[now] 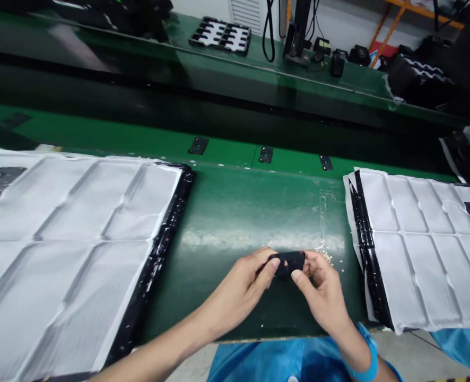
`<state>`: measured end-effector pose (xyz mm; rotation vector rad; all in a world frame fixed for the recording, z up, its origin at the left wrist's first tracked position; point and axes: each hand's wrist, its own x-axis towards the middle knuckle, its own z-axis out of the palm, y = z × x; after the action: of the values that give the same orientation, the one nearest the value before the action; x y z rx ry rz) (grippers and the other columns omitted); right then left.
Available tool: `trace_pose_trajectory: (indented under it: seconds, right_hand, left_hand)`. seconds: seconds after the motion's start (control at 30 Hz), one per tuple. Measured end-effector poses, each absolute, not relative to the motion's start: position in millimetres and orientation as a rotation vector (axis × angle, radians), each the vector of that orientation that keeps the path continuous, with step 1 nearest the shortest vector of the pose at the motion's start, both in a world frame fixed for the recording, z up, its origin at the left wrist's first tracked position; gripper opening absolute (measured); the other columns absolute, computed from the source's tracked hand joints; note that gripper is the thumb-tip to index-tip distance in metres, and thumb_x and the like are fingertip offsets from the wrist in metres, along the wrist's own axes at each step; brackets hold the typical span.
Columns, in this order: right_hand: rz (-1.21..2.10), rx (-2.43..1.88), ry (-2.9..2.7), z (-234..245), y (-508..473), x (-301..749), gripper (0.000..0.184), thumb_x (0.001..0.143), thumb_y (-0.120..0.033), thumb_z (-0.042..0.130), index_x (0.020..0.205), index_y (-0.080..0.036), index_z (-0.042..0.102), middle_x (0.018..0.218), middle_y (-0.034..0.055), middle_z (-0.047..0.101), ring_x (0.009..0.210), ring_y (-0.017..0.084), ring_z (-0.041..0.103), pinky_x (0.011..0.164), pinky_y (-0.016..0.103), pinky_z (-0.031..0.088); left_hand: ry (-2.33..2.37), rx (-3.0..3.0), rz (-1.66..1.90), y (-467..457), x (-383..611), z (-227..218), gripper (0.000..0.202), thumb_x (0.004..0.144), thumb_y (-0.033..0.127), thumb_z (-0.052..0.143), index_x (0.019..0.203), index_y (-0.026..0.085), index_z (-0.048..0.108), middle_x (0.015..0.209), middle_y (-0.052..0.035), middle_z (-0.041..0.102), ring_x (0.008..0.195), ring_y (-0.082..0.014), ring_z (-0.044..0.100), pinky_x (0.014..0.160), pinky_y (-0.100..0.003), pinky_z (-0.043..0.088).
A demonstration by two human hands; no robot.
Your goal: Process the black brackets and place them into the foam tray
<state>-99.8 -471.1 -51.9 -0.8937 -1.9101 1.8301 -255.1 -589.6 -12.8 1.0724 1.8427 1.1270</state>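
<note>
A small black plastic part (295,261) with a hole through it is held between both hands above the green bench (235,212). My left hand (251,276) grips its left end, thumb in front and fingers behind. At the right end, my right hand (321,281) pinches the part between thumb and fingers. A blue band circles my right wrist. Tiny pale bits (325,257) lie scattered on the bench just behind my right hand.
White-lined stacked trays flank me, one stack at left (79,212) and one at right (418,233). Flat black parts lie along the green strip ahead, including one (198,146) left of centre. A black-and-white tray (221,36) sits on the far ledge.
</note>
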Motion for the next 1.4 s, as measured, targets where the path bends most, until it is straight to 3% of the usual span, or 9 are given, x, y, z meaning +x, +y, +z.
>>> trace_pose_trajectory:
  seconds: [0.17,0.27,0.37,0.5,0.67,0.87,1.03,1.13,1.4]
  right_hand:
    - [1.836,-0.792,-2.123,-59.2,-474.1,-102.0,0.022,0.102,-0.031,0.057,0.099,-0.018,0.075,0.079,0.0055,0.079,0.059,0.016,0.067,0.06,0.028,0.052]
    - [1.584,-0.883,-2.157,-59.5,-468.4,-104.2,0.02,0.1,-0.028,0.059,0.109,-0.019,0.075,0.09,0.0073,0.08,0.07,0.019,0.071,0.068,0.031,0.055]
    - [1.534,-0.953,-2.113,-55.4,-463.7,-111.1,0.027,0.093,-0.029,0.069,0.118,-0.019,0.07,0.099,0.0082,0.079,0.072,0.019,0.069,0.066,0.029,0.055]
    - [1.65,-0.864,-2.105,-54.8,-462.0,-118.8,0.02,0.101,-0.033,0.058,0.096,-0.018,0.07,0.081,0.0061,0.078,0.065,0.017,0.07,0.06,0.027,0.053]
    - [1.529,-0.859,-2.177,-66.5,-464.4,-111.0,0.025,0.103,-0.035,0.056,0.101,-0.018,0.074,0.08,0.0065,0.079,0.063,0.018,0.071,0.063,0.029,0.056]
    - [1.485,-0.812,-2.218,-81.3,-468.3,-93.4,0.028,0.104,-0.04,0.058,0.103,-0.02,0.078,0.085,0.0086,0.081,0.068,0.021,0.073,0.065,0.028,0.058]
    - [1.476,-0.774,-2.211,-89.5,-466.5,-86.8,0.029,0.103,-0.042,0.06,0.102,-0.02,0.08,0.082,0.0089,0.081,0.063,0.021,0.072,0.061,0.028,0.059]
    - [1.467,-0.762,-2.163,-90.0,-470.9,-88.9,0.03,0.102,-0.044,0.062,0.1,-0.021,0.081,0.08,0.0082,0.081,0.061,0.021,0.071,0.059,0.027,0.058]
    - [1.408,-0.72,-2.138,-81.8,-482.0,-96.6,0.029,0.103,-0.041,0.059,0.096,-0.022,0.079,0.076,0.0059,0.079,0.059,0.019,0.07,0.058,0.025,0.057]
  left_hand:
    - [2.122,1.411,1.053,-586.6,-284.4,-13.3,0.026,0.104,0.028,0.045,0.104,0.02,0.071,0.09,-0.0052,0.073,0.083,-0.021,0.067,0.076,-0.03,0.05]
    - [2.155,1.548,0.972,-583.2,-289.2,-14.3,0.029,0.103,0.029,0.046,0.102,0.021,0.074,0.093,-0.0075,0.075,0.086,-0.0228,0.068,0.078,-0.032,0.05]
    - [2.075,1.399,1.023,-577.9,-287.1,-10.4,0.026,0.102,0.032,0.049,0.102,0.022,0.073,0.088,-0.0045,0.076,0.077,-0.02,0.068,0.072,-0.029,0.049]
    - [2.032,1.181,0.994,-570.4,-298.4,-12.9,0.018,0.096,0.033,0.056,0.103,0.022,0.068,0.073,0.0015,0.071,0.063,-0.017,0.062,0.062,-0.026,0.045]
    - [2.208,1.161,0.828,-559.0,-349.2,-36.6,0.01,0.092,0.024,0.056,0.097,0.021,0.064,0.073,0.0004,0.07,0.068,-0.0188,0.069,0.068,-0.028,0.051]
    - [2.446,1.175,0.631,-547.0,-400.2,-44.7,0.011,0.087,0.021,0.069,0.097,0.021,0.072,0.102,-0.0064,0.072,0.09,-0.0237,0.072,0.086,-0.033,0.054]
    - [2.782,0.845,0.456,-528.4,-476.4,-27.3,0.024,0.098,0.03,0.064,0.116,0.015,0.07,0.13,-0.0151,0.066,0.122,-0.0332,0.064,0.106,-0.046,0.049]
    - [2.857,0.568,0.338,-513.5,-524.3,-20.8,0.035,0.1,0.036,0.066,0.129,0.015,0.065,0.137,-0.0136,0.063,0.121,-0.0307,0.064,0.103,-0.053,0.053]
    - [2.703,0.548,0.301,-484.9,-535.6,-8.9,0.036,0.1,0.034,0.069,0.131,0.017,0.064,0.131,-0.0104,0.067,0.11,-0.0259,0.069,0.092,-0.047,0.061]
